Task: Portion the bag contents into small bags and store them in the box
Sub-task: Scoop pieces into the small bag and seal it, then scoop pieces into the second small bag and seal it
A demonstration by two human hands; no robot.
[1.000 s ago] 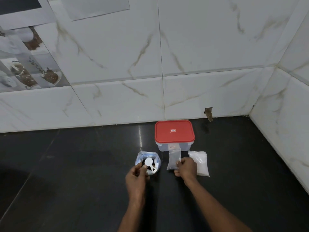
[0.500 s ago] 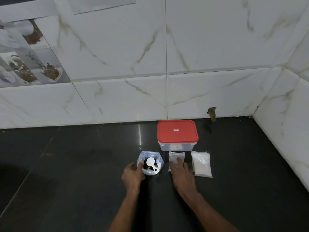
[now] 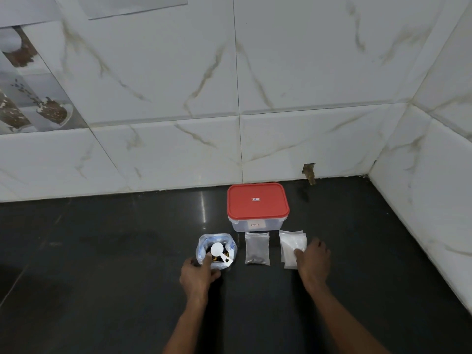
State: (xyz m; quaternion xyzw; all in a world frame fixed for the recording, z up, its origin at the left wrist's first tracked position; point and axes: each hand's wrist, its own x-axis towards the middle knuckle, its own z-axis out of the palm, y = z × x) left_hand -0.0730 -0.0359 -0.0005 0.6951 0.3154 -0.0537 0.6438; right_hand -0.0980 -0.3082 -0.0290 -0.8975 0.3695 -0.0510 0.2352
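An open clear bag (image 3: 204, 247) with dark contents stands on the black counter, a white scoop (image 3: 217, 250) resting in its mouth. My left hand (image 3: 198, 275) grips the bag's near rim. To its right a filled small bag (image 3: 256, 247) lies flat, untouched. Further right is a stack of empty small bags (image 3: 290, 241). My right hand (image 3: 313, 260) is on that stack, thumb on top and fingers curled at its right edge. Behind them stands the clear box (image 3: 255, 224), closed by its red lid (image 3: 258, 203).
A white marble-tiled wall (image 3: 237, 98) runs behind the box, and a side wall (image 3: 421, 200) closes the right. The black counter (image 3: 102, 264) stretches to the left and toward me.
My right hand has left the filled small bag, which now lies flat, and moved right onto the stack of empty bags. My left hand stays at the open bag.
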